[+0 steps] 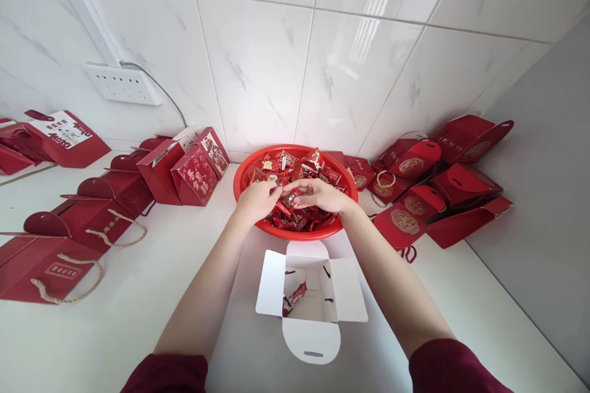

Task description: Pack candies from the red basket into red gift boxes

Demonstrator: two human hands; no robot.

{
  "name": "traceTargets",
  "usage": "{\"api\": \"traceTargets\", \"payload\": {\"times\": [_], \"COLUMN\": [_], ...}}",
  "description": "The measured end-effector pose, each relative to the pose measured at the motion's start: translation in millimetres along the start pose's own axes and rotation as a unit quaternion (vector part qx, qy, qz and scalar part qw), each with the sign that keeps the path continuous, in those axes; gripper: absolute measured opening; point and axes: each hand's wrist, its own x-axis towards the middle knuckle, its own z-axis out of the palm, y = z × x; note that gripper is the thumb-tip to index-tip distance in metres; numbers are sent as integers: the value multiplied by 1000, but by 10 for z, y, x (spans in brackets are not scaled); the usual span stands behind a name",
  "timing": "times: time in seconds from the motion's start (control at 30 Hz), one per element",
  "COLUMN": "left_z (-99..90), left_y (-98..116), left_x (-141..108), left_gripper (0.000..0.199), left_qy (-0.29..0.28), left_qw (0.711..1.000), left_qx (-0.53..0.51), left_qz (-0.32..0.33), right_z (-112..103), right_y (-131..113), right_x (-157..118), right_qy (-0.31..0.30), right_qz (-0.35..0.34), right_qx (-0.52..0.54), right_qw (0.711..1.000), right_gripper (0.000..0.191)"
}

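Over a red plastic basket (pixel 241 212) heaped with red-wrapped candies (pixel 299 219), my two hands almost meet. My left hand (pixel 259 201) is closed, fingertips pinched together; what they hold is too small to make out. My right hand (pixel 321 195) reaches in from the other side, its thumb and fingers closing around a small wrapped candy (pixel 290 199) with a shiny wrapper. Nearer to me, between my forearms, stands a white-lined gift box (pixel 311 342) with its flaps spread open. One red candy packet (pixel 295 299) leans inside it at the left.
Several red gift boxes (pixel 106 215) with rope handles line the left of the white counter (pixel 184 258). More red boxes (pixel 410 215) are piled at the right, by a grey panel (pixel 544 147). Behind the basket rises a tiled wall (pixel 258 73) with a socket strip (pixel 122 85) and cable.
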Motion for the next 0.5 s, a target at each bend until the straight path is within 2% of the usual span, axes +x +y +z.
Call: {"api": "traceTargets", "payload": {"times": [0.07, 0.1, 0.17, 0.2, 0.33, 0.5], "left_z": [-99, -143, -205, -222, -246, -285], "left_y": [58, 94, 183, 233, 422, 530], "left_x": [-52, -88, -177, -225, -384, -442], "left_gripper": [66, 71, 64, 56, 30, 17], "left_qy": [-25, -49, -91, -98, -66, -119], "left_qw": [993, 981, 947, 936, 947, 955], "left_qx": [-111, -183, -301, -327, -295, -251], "left_qz": [18, 31, 65, 82, 107, 107], "right_z": [95, 153, 280, 344, 551, 588], "right_y": [-75, -115, -185, -211, -234, -155], "right_x": [-116, -186, -338, -413, -647, -758], "right_qy": [89, 134, 199, 219, 272, 270], "right_qz": [-84, -118, -160, -170, -182, -158], "right_qx": [1, 4, 7, 7, 41, 79], "right_qw": [992, 984, 967, 961, 944, 946], "right_gripper": [50, 51, 49, 47, 39, 36]}}
